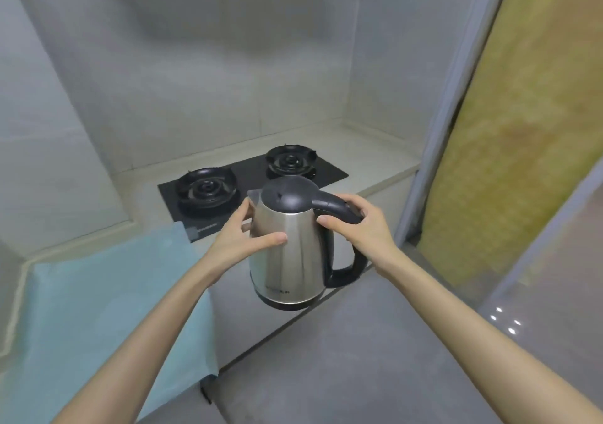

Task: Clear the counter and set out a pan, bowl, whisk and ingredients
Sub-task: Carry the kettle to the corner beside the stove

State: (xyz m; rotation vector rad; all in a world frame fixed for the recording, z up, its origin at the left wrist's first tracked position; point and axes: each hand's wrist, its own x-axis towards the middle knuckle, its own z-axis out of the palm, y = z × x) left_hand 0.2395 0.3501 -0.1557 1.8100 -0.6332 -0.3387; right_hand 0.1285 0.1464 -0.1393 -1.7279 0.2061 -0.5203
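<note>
A stainless steel electric kettle (288, 253) with a black lid and black handle is held in the air in front of the counter's edge. My right hand (362, 224) grips the top of its black handle. My left hand (243, 239) holds the steel body on the spout side, thumb across the front and fingers round the far side. The kettle hangs upright, slightly tilted, with its base clear of the pale counter (365, 149).
A black two-burner gas hob (248, 178) is set into the counter behind the kettle. A light blue cloth (107, 306) covers the counter at the left and hangs over its edge. Grey tiled walls enclose the corner; a yellowish frosted sliding door (528, 123) stands at the right.
</note>
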